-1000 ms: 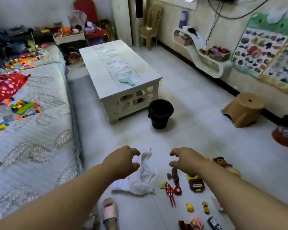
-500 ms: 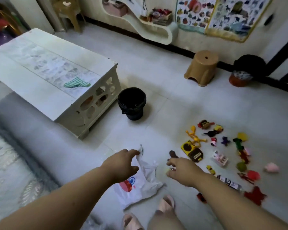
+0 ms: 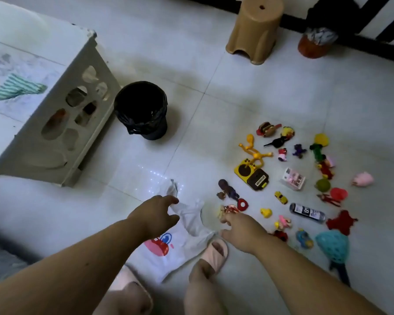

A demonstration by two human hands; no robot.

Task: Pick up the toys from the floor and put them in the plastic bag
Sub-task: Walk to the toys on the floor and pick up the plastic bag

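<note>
A person's two bare arms reach down over a white tiled floor (image 3: 214, 64). The left hand (image 3: 154, 213) hovers with fingers spread and loose above a crumpled white plastic bag (image 3: 187, 244) lying flat by pink slippers (image 3: 214, 252). The right hand (image 3: 242, 230) pinches a small red toy (image 3: 229, 209). Many small toys (image 3: 291, 178) lie scattered to the right.

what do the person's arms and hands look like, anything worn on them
Both forearms are bare, no sleeves in view. The left hand and right hand wear no gloves; no rings, watch or bracelets show. Fingers are bare. Lower down, the feet wear pale pink slippers.
</note>
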